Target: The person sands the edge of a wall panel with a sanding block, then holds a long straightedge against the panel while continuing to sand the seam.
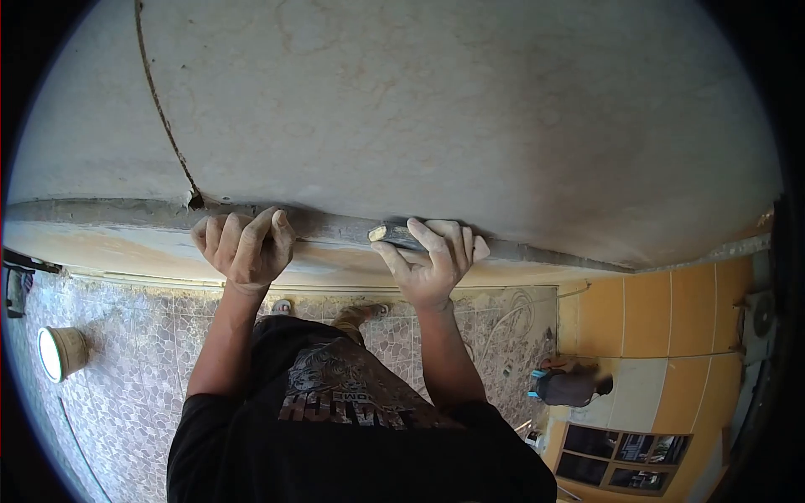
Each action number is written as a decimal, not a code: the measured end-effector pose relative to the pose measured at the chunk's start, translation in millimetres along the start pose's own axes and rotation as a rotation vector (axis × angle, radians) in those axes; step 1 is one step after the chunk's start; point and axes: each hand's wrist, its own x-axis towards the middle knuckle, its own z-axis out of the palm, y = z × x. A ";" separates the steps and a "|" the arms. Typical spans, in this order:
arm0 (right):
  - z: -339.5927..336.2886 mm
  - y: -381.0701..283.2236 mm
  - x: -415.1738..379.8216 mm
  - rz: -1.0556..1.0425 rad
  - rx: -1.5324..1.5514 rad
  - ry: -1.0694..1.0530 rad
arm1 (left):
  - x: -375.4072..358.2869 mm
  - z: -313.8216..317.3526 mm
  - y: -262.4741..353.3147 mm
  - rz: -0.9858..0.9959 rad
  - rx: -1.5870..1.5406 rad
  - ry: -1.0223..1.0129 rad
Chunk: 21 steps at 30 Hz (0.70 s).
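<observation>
A grey band of mortar (335, 226) runs across a wall (402, 101) in front of me, below a large pale, smooth surface. My left hand (246, 247) presses against the band with its fingers curled; whether it holds anything is hidden. To its right, my right hand (432, 260) grips a dark block with a worn, yellowish end (378, 234), laid along the band. Both hands are coated in pale dust. A thin dark crack (159, 101) comes down to a small hole (195, 200) just above my left hand.
On the tiled floor (126, 335) at the left stands a bucket (63, 354). A hose (503, 323) lies coiled beyond my right arm. Another person (574, 387) is at the right, near an orange wall (646, 314) and a dark-paned window (625, 458).
</observation>
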 end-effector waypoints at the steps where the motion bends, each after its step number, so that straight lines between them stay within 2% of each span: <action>1: 0.2 -1.1 -0.3 -0.027 0.015 -0.032 | 1.1 -0.7 -1.9 0.013 -0.002 -0.005; 5: -19.9 59.6 -23.5 0.020 0.040 0.034 | -1.2 0.7 -6.1 0.029 0.008 0.001; 7: -31.2 66.7 -23.9 0.020 -0.181 0.064 | 0.0 0.1 -3.0 0.013 0.000 0.021; 8: -26.7 64.3 -27.9 0.023 -0.185 0.055 | -1.5 -2.4 -1.7 0.007 -0.004 0.014; 10: -3.1 31.4 -11.0 0.044 0.016 0.106 | -1.0 0.8 -3.9 0.007 0.008 0.022; 12: 10.2 0.3 -0.2 -0.020 0.073 0.109 | -5.4 3.2 -8.0 0.007 0.007 0.042; 15: -4.5 4.8 3.7 -0.105 0.058 0.021 | -4.1 3.0 -11.7 0.029 -0.002 0.053; 19: -24.0 83.4 -35.4 -0.007 0.137 0.099 | -2.9 1.1 -15.5 0.042 0.001 0.058; 21: -39.1 96.4 -37.4 0.056 -0.172 0.109 | -5.7 -0.2 -15.4 0.025 0.009 0.050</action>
